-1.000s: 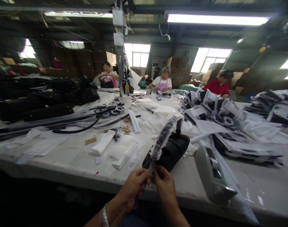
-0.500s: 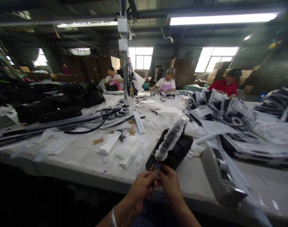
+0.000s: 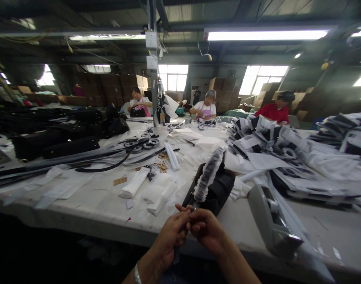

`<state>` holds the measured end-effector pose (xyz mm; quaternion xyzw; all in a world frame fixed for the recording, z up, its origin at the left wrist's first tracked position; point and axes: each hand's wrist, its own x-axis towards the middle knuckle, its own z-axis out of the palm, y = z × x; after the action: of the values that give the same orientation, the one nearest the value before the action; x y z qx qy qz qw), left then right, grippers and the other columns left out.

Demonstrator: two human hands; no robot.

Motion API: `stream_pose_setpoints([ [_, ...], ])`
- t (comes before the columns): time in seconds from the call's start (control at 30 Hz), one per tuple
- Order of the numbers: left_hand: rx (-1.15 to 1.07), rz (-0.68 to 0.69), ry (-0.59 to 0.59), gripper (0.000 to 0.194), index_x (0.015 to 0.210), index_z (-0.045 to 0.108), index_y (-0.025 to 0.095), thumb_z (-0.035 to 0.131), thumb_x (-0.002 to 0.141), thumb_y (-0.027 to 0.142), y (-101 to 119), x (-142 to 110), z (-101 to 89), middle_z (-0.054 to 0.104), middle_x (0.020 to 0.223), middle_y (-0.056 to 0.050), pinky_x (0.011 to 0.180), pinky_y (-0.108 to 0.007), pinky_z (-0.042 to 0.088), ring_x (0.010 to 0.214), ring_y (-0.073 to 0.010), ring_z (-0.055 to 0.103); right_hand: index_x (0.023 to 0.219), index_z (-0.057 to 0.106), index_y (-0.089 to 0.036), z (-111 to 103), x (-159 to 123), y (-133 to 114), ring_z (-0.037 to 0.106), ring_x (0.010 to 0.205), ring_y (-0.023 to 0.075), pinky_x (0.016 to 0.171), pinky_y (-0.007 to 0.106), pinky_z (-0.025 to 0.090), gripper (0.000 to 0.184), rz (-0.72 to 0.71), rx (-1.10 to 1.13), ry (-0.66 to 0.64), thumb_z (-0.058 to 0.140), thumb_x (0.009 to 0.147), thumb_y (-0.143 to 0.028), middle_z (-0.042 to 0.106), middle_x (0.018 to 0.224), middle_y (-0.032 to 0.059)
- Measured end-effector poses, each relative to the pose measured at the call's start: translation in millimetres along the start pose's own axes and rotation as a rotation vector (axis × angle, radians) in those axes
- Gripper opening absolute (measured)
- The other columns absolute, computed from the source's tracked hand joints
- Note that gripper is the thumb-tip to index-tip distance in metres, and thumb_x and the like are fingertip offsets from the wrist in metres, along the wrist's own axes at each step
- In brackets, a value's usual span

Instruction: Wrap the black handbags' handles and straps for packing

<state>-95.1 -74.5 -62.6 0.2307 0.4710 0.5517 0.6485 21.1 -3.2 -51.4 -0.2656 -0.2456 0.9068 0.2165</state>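
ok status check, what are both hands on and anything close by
Left hand holds near end of dark strap in crinkled clear plastic. Right hand alongside, grip unclear. Smooth black bag just beyond. Grey, boxy tape dispenser to its right.

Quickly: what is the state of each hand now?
Left hand: closed, holding the lower end of the wrapped handle.
Right hand: curled close by; whether it grips anything cannot be told.

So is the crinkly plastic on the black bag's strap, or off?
On. The clear plastic is bunched around the strap, whose dark colour shows through it.
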Motion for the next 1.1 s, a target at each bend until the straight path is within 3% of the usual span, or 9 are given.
stream_pose_setpoints([
  [0.13,0.165,0.071,-0.004,0.049,0.074,0.058,0.016,0.062,0.078,0.064,-2,6,-7.9,0.047,0.056,0.006,0.038,-0.017,0.011,0.038,-0.0018,0.020,0.105,0.071,-0.014,-2,-9,11,0.057,0.052,0.0087,0.057,0.021,0.052,0.037,-0.181,-0.230,0.031,0.073,0.076,-0.037,0.066,0.070,0.0011],
  [0.23,0.458,0.263,0.095,0.050,0.073,0.063,0.016,0.055,0.083,0.064,-3,12,-16.3,0.059,0.060,-0.001,0.042,-0.020,0.032,0.045,-0.0093,0.046,0.101,0.070,-0.017,-18,-29,9,0.061,0.050,0.0150,0.048,0.026,0.050,0.052,-0.391,-0.652,0.291,0.071,0.072,-0.060,0.070,0.075,0.0041],
  [0.3,0.601,0.448,0.220,0.043,0.092,0.070,0.017,0.057,0.086,0.057,0,16,-19.5,0.071,0.087,-0.009,0.066,-0.028,0.050,0.077,-0.0197,0.065,0.091,0.071,-0.018,-33,-43,4,0.062,0.051,0.0175,0.051,0.029,0.050,0.051,-0.578,-0.853,0.556,0.066,0.073,-0.065,0.071,0.073,0.0061],
  [0.4,0.651,0.640,0.285,0.045,0.124,0.063,0.021,0.059,0.088,0.048,16,23,-13.9,0.064,0.129,-0.012,0.097,-0.038,0.047,0.120,-0.0267,0.057,0.093,0.069,-0.019,-54,-53,-2,0.069,0.072,0.0246,0.066,0.033,0.055,0.047,-0.736,-0.900,0.774,0.065,0.076,-0.063,0.073,0.086,0.0096],
  [0.53,0.649,0.783,0.083,0.044,0.128,0.062,0.023,0.059,0.090,0.044,54,32,15.9,0.063,0.133,-0.008,0.102,-0.034,0.043,0.124,-0.0261,0.055,0.134,0.051,-0.019,-72,-44,7,0.062,0.114,0.0317,0.083,0.037,0.057,0.075,-0.755,-0.779,0.691,0.072,0.072,-0.055,0.051,0.142,0.0159],
  [0.7,0.523,0.603,-0.268,0.033,0.094,0.075,0.015,0.068,0.084,0.045,94,40,62.1,0.075,0.087,-0.008,0.070,-0.024,0.047,0.078,-0.0185,0.066,0.151,0.025,-0.026,-82,-30,26,0.057,0.122,0.0334,0.097,0.047,0.051,0.097,-0.740,-0.694,0.539,0.077,0.070,-0.041,0.034,0.155,0.0143],
  [0.8,0.256,0.515,-0.267,0.031,0.081,0.072,0.012,0.077,0.076,0.042,98,45,88.4,0.071,0.074,-0.006,0.060,-0.021,0.044,0.066,-0.0125,0.061,0.154,0.015,-0.031,-81,-30,27,0.048,0.131,0.0350,0.098,0.050,0.050,0.108,-0.771,-0.736,0.517,0.079,0.067,-0.032,0.028,0.158,0.0122],
  [0.97,-0.114,0.528,-0.195,0.029,0.081,0.071,0.015,0.084,0.069,0.039,83,34,140.8,0.070,0.075,-0.002,0.063,-0.021,0.047,0.067,-0.0109,0.062,0.154,0.015,-0.030,-79,-40,12,0.021,0.146,0.0319,0.116,0.051,0.027,0.111,-0.999,-0.920,0.668,0.079,0.062,-0.025,0.023,0.160,0.0087],
  [1.1,-0.325,0.540,-0.196,0.022,0.080,0.073,0.015,0.084,0.070,0.031,59,9,182.6,0.071,0.077,-0.003,0.068,-0.020,0.047,0.070,-0.0102,0.063,0.154,0.015,-0.027,-87,-60,-10,0.058,0.122,0.0339,0.097,0.051,0.051,0.106,-0.866,-0.892,0.440,0.075,0.067,-0.028,0.052,0.141,0.0129],
])
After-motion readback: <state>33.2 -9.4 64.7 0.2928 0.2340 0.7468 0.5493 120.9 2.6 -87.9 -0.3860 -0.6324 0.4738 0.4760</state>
